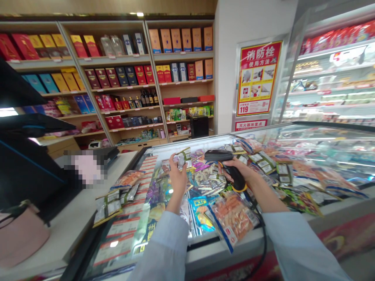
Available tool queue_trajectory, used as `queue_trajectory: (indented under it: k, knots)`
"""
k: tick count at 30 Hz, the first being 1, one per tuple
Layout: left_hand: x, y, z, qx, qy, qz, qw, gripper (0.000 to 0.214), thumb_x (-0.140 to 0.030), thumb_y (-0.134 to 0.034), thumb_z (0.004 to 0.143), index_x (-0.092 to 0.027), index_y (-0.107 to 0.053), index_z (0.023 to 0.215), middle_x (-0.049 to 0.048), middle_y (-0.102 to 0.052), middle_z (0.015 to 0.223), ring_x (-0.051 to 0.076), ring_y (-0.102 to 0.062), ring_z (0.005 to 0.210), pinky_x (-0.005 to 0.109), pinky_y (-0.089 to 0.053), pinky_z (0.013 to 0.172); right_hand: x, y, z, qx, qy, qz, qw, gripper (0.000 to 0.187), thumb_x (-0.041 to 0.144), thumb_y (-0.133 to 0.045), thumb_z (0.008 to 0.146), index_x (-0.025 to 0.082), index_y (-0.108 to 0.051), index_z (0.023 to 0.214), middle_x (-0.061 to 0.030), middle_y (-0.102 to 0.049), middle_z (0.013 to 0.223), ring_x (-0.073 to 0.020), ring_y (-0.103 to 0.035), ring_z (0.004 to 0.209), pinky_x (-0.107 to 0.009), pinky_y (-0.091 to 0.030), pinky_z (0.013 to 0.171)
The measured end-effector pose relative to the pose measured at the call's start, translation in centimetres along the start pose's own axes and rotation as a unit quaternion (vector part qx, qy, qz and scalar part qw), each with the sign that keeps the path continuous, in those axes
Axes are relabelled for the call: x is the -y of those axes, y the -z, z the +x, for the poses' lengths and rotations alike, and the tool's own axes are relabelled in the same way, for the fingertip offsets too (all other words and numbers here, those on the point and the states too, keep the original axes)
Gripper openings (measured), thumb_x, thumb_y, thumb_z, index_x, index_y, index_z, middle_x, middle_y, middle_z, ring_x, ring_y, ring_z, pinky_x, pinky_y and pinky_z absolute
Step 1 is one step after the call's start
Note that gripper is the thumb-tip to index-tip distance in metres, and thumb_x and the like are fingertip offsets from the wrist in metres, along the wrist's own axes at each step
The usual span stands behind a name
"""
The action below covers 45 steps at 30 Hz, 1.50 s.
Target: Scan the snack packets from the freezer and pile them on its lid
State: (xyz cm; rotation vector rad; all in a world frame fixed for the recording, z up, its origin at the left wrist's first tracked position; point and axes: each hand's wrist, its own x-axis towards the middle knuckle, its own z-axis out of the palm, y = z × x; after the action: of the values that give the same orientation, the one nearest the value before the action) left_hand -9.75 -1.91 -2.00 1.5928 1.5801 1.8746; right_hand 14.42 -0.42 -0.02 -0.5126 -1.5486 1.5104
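My left hand (177,176) is raised over the freezer lid and pinches a small green and white snack packet (183,157) by its lower edge, label side up. My right hand (240,168) is closed round the grip of a black barcode scanner (225,159), whose head points left toward the packet. The scanner's cable (263,238) hangs down past my right forearm. Under both hands many snack packets (208,183) lie spread on the glass-topped chest freezer (336,136).
A white counter (67,222) on the left carries a few packets (108,206), a black till screen (23,168) and a pink bag (20,238). Shelves of boxed goods (117,78) line the back wall. A red poster (258,80) and a chiller cabinet (331,78) stand to the right.
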Motion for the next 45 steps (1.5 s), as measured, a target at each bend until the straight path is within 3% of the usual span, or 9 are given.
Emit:
queue_trajectory:
  k: [21, 26, 34, 39, 45]
  knots:
    - [1.0, -0.6, 0.0, -0.014, 0.001, -0.030, 0.999, 0.060, -0.024, -0.061, 0.080, -0.021, -0.035, 0.134, 0.0070, -0.070, 0.100, 0.021, -0.067, 0.094, 0.035, -0.047, 0.086, 0.8, 0.1, -0.3, -0.038, 0.001, 0.020, 0.999, 0.028, 0.040, -0.065, 0.073, 0.015, -0.060, 0.085, 0.0002, -0.058, 0.052, -0.0089, -0.044, 0.033, -0.020, -0.035, 0.030]
    - [1.1, -0.5, -0.1, -0.014, 0.012, -0.003, 1.000, 0.059, -0.024, -0.059, 0.081, -0.023, -0.034, 0.135, 0.0063, -0.070, 0.100, 0.021, -0.067, 0.091, 0.036, -0.047, 0.086, 2.3, 1.1, -1.0, -0.040, 0.017, 0.031, 0.999, 0.031, 0.044, -0.059, 0.075, 0.015, -0.062, 0.086, 0.0018, -0.050, 0.043, -0.0101, -0.040, 0.031, -0.021, -0.033, 0.031]
    - [2.3, -0.3, 0.3, -0.039, 0.013, 0.013, 0.999, 0.057, -0.023, -0.059, 0.080, -0.023, -0.037, 0.132, 0.0096, -0.068, 0.101, 0.024, -0.066, 0.097, 0.038, -0.048, 0.087, 6.8, 1.3, -4.7, -0.086, 0.056, 0.021, 0.995, 0.031, 0.042, -0.061, 0.070, 0.016, -0.062, 0.087, -0.0009, -0.058, 0.059, -0.0077, -0.039, 0.034, -0.021, -0.031, 0.031]
    - [0.8, 2.0, 1.3, -0.106, -0.011, -0.018, 0.994, 0.060, -0.026, -0.060, 0.079, -0.022, -0.035, 0.134, 0.0084, -0.068, 0.099, 0.022, -0.066, 0.094, 0.038, -0.048, 0.088, 9.1, 0.1, -7.0, -0.087, 0.051, -0.011, 0.995, 0.034, 0.044, -0.059, 0.072, 0.015, -0.062, 0.089, 0.0017, -0.052, 0.050, -0.0093, -0.038, 0.033, -0.023, -0.033, 0.032]
    - [-3.6, 8.8, 2.8, -0.173, -0.074, -0.074, 0.979, 0.066, -0.030, -0.067, 0.076, -0.021, -0.034, 0.133, 0.0066, -0.068, 0.097, 0.017, -0.066, 0.087, 0.033, -0.049, 0.087, 10.7, -3.6, -5.7, -0.057, 0.091, 0.011, 0.994, 0.030, 0.040, -0.060, 0.071, 0.015, -0.062, 0.088, -0.0006, -0.059, 0.060, -0.0080, -0.041, 0.035, -0.021, -0.032, 0.031]
